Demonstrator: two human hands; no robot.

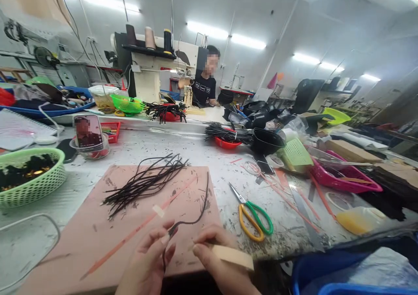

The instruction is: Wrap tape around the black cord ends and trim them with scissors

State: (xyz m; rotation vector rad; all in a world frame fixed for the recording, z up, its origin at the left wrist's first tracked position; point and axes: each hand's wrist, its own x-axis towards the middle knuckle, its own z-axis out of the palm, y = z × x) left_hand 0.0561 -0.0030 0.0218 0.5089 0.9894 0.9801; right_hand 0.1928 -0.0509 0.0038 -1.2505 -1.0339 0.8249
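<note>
A thin black cord [200,216] is pinched between the thumb and fingers of my left hand [150,255]. One end hangs below the fingers, and the other curves up across the pink mat [78,243]. Just to the right, my right hand [217,253] is closed around a roll of beige tape [233,256], thumb and forefinger together near its front. A loose bundle of black cords [140,190] lies on the mat's far half. Between bundle and hands, an orange strip [130,239] runs diagonally, with a small tape piece [158,211] on it.
Scissors [253,219] with green and yellow handles lie right of the mat. A green basket [32,182] and a propped phone [87,132] stand left. Red bowls [227,144] of cords and a magenta basket [346,179] sit farther off. A person [205,86] is behind the bench.
</note>
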